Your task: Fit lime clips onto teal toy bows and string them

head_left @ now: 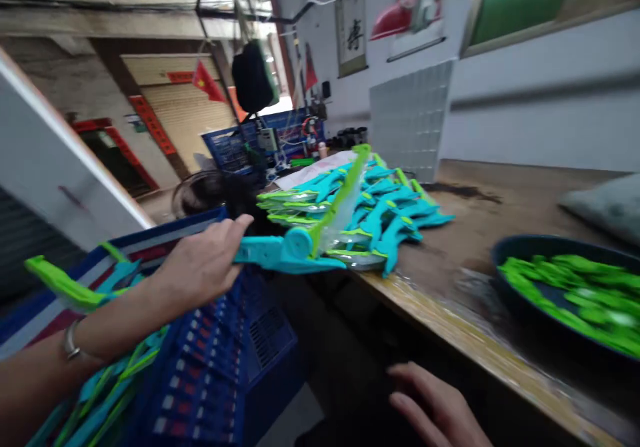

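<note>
My left hand [200, 257] is closed around the cyan handle end of a hinged plastic piece [299, 242], which has a round pivot and a lime-green arm with a clear part, opened upward. It is held at the table's edge, in front of a stack of similar cyan-and-green pieces [380, 214]. Under my left forearm, a blue plastic crate [210, 374] contains more of these pieces [115, 394], loosely piled. My right hand [437, 407], low in the view by the table edge, has its fingers partly extended and apart, and nothing shows in it.
On the wooden table [480, 200], a dark round basin [505, 244] of small lime-green parts [580, 300] stands at right. A grey sack-like bundle [607, 204] lies behind it. A dark bag [253, 77] hangs from a metal frame. Another blue crate [273, 337] is below.
</note>
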`<state>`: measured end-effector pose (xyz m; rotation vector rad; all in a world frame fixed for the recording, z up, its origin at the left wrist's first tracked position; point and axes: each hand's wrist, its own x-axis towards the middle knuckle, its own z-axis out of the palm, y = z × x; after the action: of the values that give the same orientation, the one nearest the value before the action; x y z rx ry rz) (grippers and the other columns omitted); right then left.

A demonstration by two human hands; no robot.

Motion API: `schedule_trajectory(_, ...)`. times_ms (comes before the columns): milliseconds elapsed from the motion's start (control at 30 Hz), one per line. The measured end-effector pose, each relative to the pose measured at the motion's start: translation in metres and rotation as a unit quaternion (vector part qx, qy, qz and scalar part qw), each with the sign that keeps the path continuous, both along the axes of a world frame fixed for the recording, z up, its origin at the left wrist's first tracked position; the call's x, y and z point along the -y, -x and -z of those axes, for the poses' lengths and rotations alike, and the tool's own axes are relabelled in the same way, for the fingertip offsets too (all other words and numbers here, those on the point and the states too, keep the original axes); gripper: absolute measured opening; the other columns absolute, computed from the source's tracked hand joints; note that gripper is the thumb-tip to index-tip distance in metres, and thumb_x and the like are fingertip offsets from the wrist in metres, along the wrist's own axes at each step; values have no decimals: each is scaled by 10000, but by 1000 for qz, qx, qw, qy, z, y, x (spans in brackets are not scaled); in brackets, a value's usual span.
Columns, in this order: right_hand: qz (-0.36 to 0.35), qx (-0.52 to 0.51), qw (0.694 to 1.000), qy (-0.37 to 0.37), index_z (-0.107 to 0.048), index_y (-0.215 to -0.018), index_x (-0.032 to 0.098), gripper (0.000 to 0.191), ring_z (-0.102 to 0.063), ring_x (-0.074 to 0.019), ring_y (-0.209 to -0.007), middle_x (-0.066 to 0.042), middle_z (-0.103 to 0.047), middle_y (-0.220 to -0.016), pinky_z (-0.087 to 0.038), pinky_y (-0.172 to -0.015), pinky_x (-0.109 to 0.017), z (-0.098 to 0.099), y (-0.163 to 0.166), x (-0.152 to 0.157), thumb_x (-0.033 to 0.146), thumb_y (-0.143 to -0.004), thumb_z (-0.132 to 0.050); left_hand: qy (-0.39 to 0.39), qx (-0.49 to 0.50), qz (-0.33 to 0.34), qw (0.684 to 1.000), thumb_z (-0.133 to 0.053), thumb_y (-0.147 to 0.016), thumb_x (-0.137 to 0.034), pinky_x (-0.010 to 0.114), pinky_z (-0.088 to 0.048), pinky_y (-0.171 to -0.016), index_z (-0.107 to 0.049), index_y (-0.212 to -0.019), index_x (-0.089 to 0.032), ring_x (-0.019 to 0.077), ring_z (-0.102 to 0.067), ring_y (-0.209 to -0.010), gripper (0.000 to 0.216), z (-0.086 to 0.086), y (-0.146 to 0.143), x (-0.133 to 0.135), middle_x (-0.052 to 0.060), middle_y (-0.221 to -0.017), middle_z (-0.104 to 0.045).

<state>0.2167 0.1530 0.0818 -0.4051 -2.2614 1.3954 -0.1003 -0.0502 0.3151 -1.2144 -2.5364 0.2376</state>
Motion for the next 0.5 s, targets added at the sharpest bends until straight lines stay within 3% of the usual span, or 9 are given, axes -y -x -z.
schedule_trajectory(133,37,-152,969,192,-531,-1402,339,608,-651,-187,-831,-85,-676,-1230,-563,-702,-294,-8,-26,11,632,-882,-648,96,61,182,977,-586,-756,-312,469,-506,-843,-563,-1238,-252,391,-648,-1060,486,36,-70,-72,188,-1129,-654)
schedule_trajectory(233,95,-232,934,253,-524,-1394,297,695,-613,-181,-813,-130,-615,-1307,-498,-591,-271,-3,-50,11,691,-839,-666,161,159,279,933,-553,-807,-367,459,-506,-770,-547,-1105,-293,363,-689,-967,307,68,-113,-115,158,-1067,-689)
schedule_trajectory(367,163,-236,915,284,-600,-1232,200,656,-558,-135,-638,-129,-676,-1083,-414,-510,-250,6,-78,11,719,-835,-645,218,240,354,877,-498,-870,-516,461,-486,-737,-509,-1042,-303,369,-706,-918,274,112,-156,-153,150,-996,-717)
schedule_trajectory(500,276,-190,909,249,-580,-1026,169,458,-476,-95,-505,-20,-627,-710,-399,-506,-233,14,-93,8,617,-969,-502,184,297,381,856,-593,-796,-654,443,-481,-734,-536,-987,-301,385,-703,-914,406,149,-182,-167,146,-968,-735)
